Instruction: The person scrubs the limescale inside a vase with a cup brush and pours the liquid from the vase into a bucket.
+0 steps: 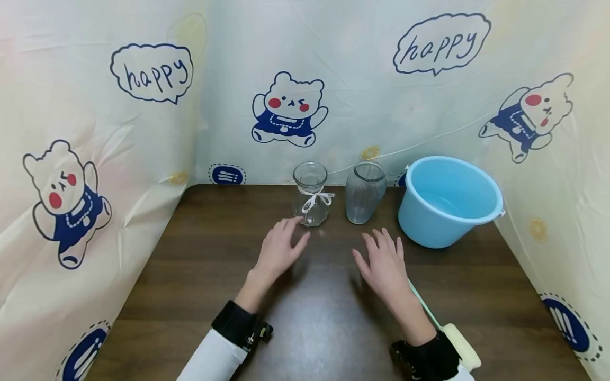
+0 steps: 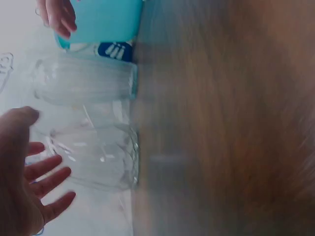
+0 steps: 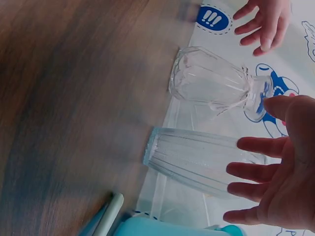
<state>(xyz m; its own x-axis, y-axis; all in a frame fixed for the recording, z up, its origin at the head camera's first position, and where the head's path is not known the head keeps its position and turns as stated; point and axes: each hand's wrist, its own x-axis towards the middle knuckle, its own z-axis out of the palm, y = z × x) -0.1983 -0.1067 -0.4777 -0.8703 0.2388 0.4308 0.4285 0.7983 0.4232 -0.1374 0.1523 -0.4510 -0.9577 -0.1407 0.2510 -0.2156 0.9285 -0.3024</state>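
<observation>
A clear glass vase (image 1: pixel 311 212) with a white ribbon bow at its neck stands at the back of the table. To its right is a ribbed glass vase (image 1: pixel 364 198), narrower at the base. My left hand (image 1: pixel 280 250) is in front of the bow vase, fingers spread and holding nothing. In the left wrist view, its fingers (image 2: pixel 51 182) overlap the bow vase's upper part. My right hand (image 1: pixel 385 267) hovers before the ribbed vase and the light blue bucket (image 1: pixel 431 230), fingers extended. The right wrist view has its fingers (image 3: pixel 253 172) beside the ribbed vase, grasping nothing.
A thin pale green stick with a pale, sponge-like block (image 1: pixel 461 346) at its end lies beside and partly behind my right forearm. The dark wooden table (image 1: pixel 190 296) is bordered by a printed cloth (image 1: pixel 362 116) at the back and both sides.
</observation>
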